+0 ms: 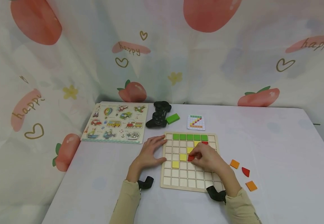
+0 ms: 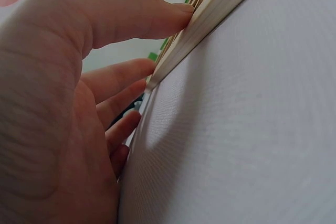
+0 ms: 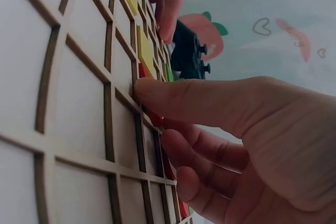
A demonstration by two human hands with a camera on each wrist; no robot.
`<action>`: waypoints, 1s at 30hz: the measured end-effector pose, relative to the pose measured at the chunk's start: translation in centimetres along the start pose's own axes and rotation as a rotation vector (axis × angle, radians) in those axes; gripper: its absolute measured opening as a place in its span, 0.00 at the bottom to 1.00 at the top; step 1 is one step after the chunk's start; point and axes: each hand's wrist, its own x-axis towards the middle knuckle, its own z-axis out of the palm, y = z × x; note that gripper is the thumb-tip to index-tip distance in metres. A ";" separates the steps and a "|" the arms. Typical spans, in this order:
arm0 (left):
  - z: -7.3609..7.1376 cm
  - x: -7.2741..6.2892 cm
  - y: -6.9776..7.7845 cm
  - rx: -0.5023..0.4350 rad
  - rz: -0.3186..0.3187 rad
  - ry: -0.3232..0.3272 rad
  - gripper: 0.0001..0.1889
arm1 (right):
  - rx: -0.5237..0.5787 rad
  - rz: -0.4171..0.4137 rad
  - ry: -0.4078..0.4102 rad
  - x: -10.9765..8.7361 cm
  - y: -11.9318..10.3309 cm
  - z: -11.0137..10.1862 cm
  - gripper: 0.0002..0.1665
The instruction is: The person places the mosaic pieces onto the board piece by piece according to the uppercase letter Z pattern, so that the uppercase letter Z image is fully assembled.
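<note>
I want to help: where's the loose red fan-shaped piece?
In the head view, the loose red piece lies on the white tabletop, right of the pale wooden grid board, between two orange square pieces.

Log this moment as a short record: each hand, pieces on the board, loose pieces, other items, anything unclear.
Left hand: thumb and fingers at the left edge of the grid board
Right hand: pinches a red piece at the grid
On board: five green pieces along the far row; yellow pieces on a diagonal; red near the far right
Loose, right of board: two orange squares, one red curved-edge piece
Beyond board: printed card, green block, black controller
Far left: picture puzzle
Unclear: whether the pinched piece is fully seated
</note>
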 end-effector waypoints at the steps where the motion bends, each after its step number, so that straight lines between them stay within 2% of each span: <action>1: 0.0 0.0 0.0 -0.001 0.002 -0.001 0.39 | 0.001 -0.009 0.006 0.0 0.0 0.0 0.10; 8: 0.0 0.0 0.2 0.010 0.003 -0.007 0.40 | 0.020 -0.094 0.033 0.1 0.4 0.3 0.12; 12: 0.0 0.1 0.1 0.008 0.008 0.002 0.39 | 0.031 -0.086 0.038 0.0 0.9 -0.3 0.13; 19: 0.1 0.3 -0.2 0.023 0.006 -0.008 0.40 | 0.074 0.083 0.091 -1.4 2.5 -3.5 0.15; 24: 0.0 0.2 -0.3 0.016 -0.001 -0.005 0.40 | 0.057 0.174 0.087 -2.8 3.9 -5.8 0.16; 30: 0.0 0.1 -0.1 0.015 0.004 -0.005 0.40 | 0.006 0.261 0.086 -5.7 5.8 -7.1 0.18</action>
